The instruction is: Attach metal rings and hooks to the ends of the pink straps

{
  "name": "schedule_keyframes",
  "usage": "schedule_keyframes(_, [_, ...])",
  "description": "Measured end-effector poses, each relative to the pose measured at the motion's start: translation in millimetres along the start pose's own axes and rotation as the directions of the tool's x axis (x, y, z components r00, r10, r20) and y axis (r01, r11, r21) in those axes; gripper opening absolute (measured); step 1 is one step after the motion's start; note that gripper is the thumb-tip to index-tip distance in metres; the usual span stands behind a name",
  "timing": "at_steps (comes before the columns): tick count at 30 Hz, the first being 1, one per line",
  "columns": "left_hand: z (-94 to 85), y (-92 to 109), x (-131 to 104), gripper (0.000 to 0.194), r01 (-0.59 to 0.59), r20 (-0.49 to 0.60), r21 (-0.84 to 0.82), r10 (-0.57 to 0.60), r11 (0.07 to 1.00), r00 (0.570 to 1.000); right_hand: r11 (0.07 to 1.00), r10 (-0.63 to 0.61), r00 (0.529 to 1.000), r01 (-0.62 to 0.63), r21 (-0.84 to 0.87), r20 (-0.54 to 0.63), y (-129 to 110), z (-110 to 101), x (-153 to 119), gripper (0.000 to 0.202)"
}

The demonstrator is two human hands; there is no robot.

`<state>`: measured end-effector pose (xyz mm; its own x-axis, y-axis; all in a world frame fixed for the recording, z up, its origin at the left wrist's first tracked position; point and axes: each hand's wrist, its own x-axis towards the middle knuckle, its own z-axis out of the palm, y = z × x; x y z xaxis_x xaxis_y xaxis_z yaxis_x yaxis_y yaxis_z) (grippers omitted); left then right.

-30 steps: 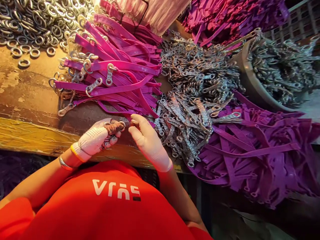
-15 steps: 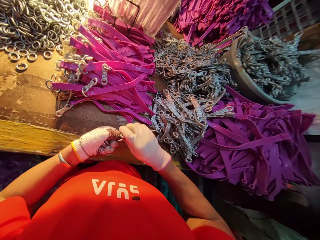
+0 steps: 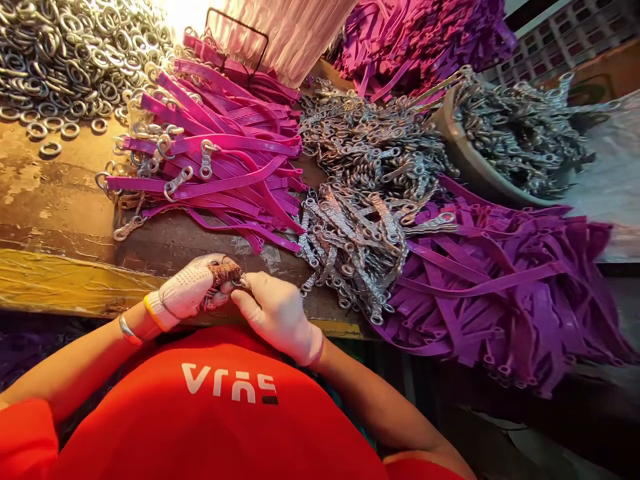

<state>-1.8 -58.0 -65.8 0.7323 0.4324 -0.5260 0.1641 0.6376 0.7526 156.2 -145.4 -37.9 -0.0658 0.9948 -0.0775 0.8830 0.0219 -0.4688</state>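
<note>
The knit-gloved left hand (image 3: pixel 193 287), one digit wrapped in coarse brown fabric (image 3: pixel 225 271), is curling its fingers around dark metal pieces (image 3: pixel 209 299); the smooth-gloved right hand (image 3: pixel 277 307) is clamping its fingertips on a small shiny metal piece (image 3: pixel 243 282) just beside them, above the table's front edge. Flat magenta straps (image 3: pixel 210 190), round rings (image 3: pixel 70 131) and embossed links (image 3: pixel 350 230) are covering the scuffed wooden table (image 3: pixel 30 200); purple straps (image 3: pixel 480 287) are drooping rightward; bare wood is running between magenta straps and hands.
</note>
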Motion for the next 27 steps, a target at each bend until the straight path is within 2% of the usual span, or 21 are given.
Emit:
schedule_keyframes(3, [3.3, 2.4, 7.5, 0.031, 0.079, 0.074, 0.034, -0.082, 0.996, 0.994, 0.955, 0.147, 0.982, -0.173, 0.241, 0.123, 5.0, -0.8, -10.1, 0.030])
schedule_keyframes(5, [10.0, 14.1, 16.5, 0.032, 0.008, 0.102, 0.245, -0.034, 0.969, 0.994, 0.910, 0.271, 0.961, -0.272, 0.312, 0.049, 14.6, -7.3, -17.7, 0.031])
schedule_keyframes(6, [15.5, 22.1, 22.8, 0.031, -0.080, 0.103, 0.421, 0.040, 0.903, 0.994, 0.885, 0.339, 0.940, -0.307, 0.349, -0.031, 20.6, -10.8, -21.8, 0.032])
schedule_keyframes(8, [31.0, 38.8, 38.8, 0.021, -0.224, 0.114, 0.744, 0.212, 0.629, 0.971, 0.836, 0.465, 0.864, -0.356, 0.418, -0.193, 32.7, -16.2, -30.5, 0.035])
schedule_keyframes(9, [40.7, 46.0, 48.3, 0.014, -0.248, 0.128, 0.839, 0.268, 0.484, 0.955, 0.816, 0.514, 0.821, -0.377, 0.439, -0.250, 38.0, -17.5, -35.0, 0.037])
schedule_keyframes(10, [51.2, 51.5, 58.5, 0.012, -0.242, 0.135, 0.894, 0.289, 0.377, 0.948, 0.802, 0.550, 0.784, -0.398, 0.445, -0.290, 42.6, -17.6, -39.3, 0.039])
schedule_keyframes(11, [62.0, 55.0, 69.0, 0.016, -0.221, 0.127, 0.922, 0.289, 0.319, 0.949, 0.794, 0.574, 0.755, -0.419, 0.440, -0.317, 46.1, -16.8, -43.3, 0.040])
schedule_keyframes(12, [72.3, 56.4, 79.3, 0.021, -0.192, 0.106, 0.934, 0.280, 0.302, 0.954, 0.790, 0.589, 0.735, -0.437, 0.429, -0.336, 48.6, -15.4, -46.8, 0.040])
schedule_keyframes(15, [93.6, 51.3, 103.1, 0.033, -0.067, -0.011, 0.951, 0.250, 0.301, 0.968, 0.776, 0.616, 0.707, -0.470, 0.422, -0.347, 51.2, -9.6, -53.0, 0.038])
schedule_keyframes(17, [94.7, 46.2, 107.6, 0.037, -0.021, -0.056, 0.952, 0.239, 0.305, 0.969, 0.777, 0.610, 0.714, -0.454, 0.435, -0.344, 51.1, -7.3, -53.0, 0.035])
schedule_keyframes(19, [84.3, 44.5, 100.5, 0.031, -0.059, -0.015, 0.950, 0.235, 0.306, 0.972, 0.808, 0.558, 0.743, -0.386, 0.445, -0.369, 50.8, -6.9, -50.1, 0.032])
schedule_keyframes(22, [55.9, 48.7, 71.8, 0.023, -0.177, 0.110, 0.926, 0.211, 0.333, 0.971, 0.863, 0.428, 0.807, -0.231, 0.448, -0.408, 47.3, -8.1, -41.8, 0.029])
schedule_keyframes(23, [46.0, 50.6, 59.8, 0.021, -0.197, 0.131, 0.899, 0.189, 0.390, 0.973, 0.877, 0.374, 0.837, -0.180, 0.446, -0.399, 44.7, -8.2, -38.3, 0.029])
schedule_keyframes(24, [37.0, 51.9, 47.8, 0.019, -0.193, 0.129, 0.852, 0.163, 0.487, 0.978, 0.890, 0.316, 0.868, -0.131, 0.438, -0.383, 41.2, -8.0, -34.5, 0.028])
schedule_keyframes(27, [19.1, 50.3, 17.1, 0.031, -0.062, 0.018, 0.624, 0.066, 0.779, 0.998, 0.947, 0.134, 0.937, -0.026, 0.321, -0.321, 27.3, -5.7, -22.9, 0.028])
